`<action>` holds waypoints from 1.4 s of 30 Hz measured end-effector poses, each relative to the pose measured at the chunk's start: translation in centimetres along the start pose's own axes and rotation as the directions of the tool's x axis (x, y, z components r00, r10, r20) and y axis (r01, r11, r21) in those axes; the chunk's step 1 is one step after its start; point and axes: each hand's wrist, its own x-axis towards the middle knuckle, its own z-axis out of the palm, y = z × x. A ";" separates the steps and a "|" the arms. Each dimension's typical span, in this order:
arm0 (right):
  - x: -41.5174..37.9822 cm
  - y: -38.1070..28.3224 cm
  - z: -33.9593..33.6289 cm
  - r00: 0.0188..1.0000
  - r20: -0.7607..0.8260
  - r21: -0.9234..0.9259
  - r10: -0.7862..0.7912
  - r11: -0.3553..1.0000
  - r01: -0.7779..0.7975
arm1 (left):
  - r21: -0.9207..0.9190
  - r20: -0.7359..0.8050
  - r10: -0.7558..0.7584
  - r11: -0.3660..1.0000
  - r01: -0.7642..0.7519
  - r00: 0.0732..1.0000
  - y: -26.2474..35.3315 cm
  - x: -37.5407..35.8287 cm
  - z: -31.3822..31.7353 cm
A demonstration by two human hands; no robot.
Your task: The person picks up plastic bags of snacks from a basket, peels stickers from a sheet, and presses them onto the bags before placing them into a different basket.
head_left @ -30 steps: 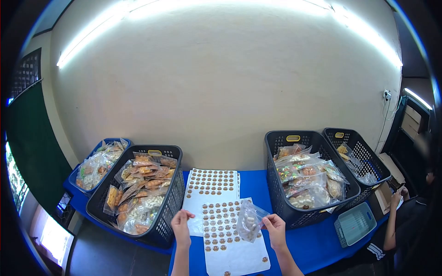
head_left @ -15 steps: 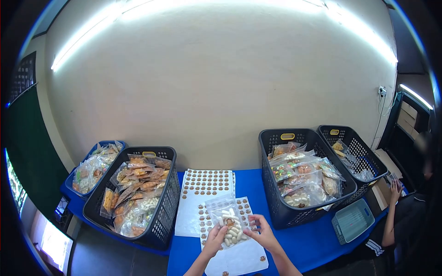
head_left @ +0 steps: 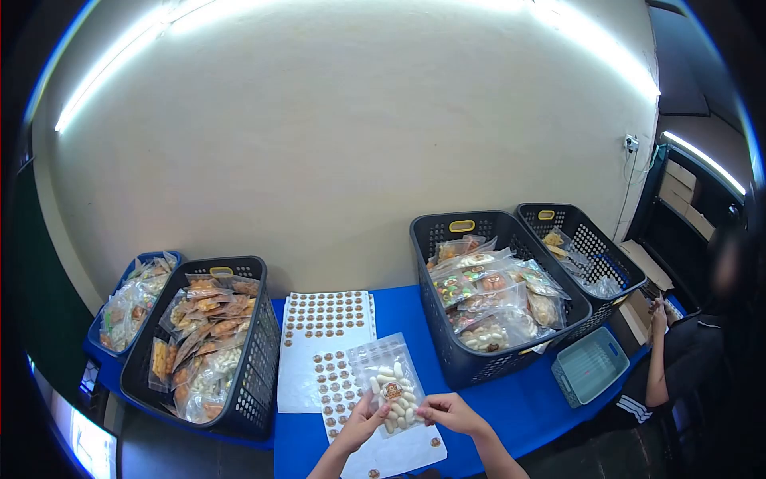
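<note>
A clear plastic bag of white pieces [head_left: 396, 371], with a round brown sticker on its front, is held upright over the sticker sheets. My left hand [head_left: 361, 425] pinches its lower left edge. At the lower right edge, my right hand [head_left: 448, 413] grips the same bag between thumb and fingers. Beneath the bag lies a white sheet with rows of round brown stickers [head_left: 335, 387], partly hidden by the bag and my left hand. Another sticker sheet [head_left: 307, 351] lies behind it to the left.
Dark baskets of filled bags stand left [head_left: 267, 351] and right [head_left: 447, 359]; another dark basket [head_left: 594, 307] is further right. A blue basket [head_left: 100, 339] is at far left. A grey-green tray [head_left: 570, 383] sits near a co-worker's arm [head_left: 657, 359]. Blue cloth [head_left: 399, 307] covers the table.
My right hand has closed on the bag's right edge; its fingers were apart before. The view has shifted, so the baskets and sheets appear further left.
</note>
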 end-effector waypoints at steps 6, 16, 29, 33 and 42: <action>-0.9 -2.3 -6.6 0.718 -0.658 0.110 -0.227 0.914 0.391 | -0.072 -0.009 0.093 0.993 -0.093 0.996 -0.5 0.4 -1.7; -3.9 -2.5 -17.9 0.686 -0.724 0.135 -0.068 0.962 0.238 | -0.129 -0.259 0.015 0.990 -0.050 0.966 -1.3 0.5 -3.3; -2.5 -3.6 -23.8 0.195 -0.562 -0.821 -0.804 0.514 -0.250 | 0.326 -0.387 0.418 0.896 -0.302 0.822 6.6 -1.4 -10.5; -0.2 -0.4 -28.4 0.478 -0.763 -0.645 -0.434 0.560 -0.521 | 0.503 -0.320 0.572 0.778 -0.376 0.755 12.5 -2.3 -11.7; 0.1 -2.0 -23.1 0.486 -0.615 -0.785 -0.621 0.429 -0.446 | 0.804 -0.359 0.547 0.592 -0.047 0.756 11.6 -2.1 -19.5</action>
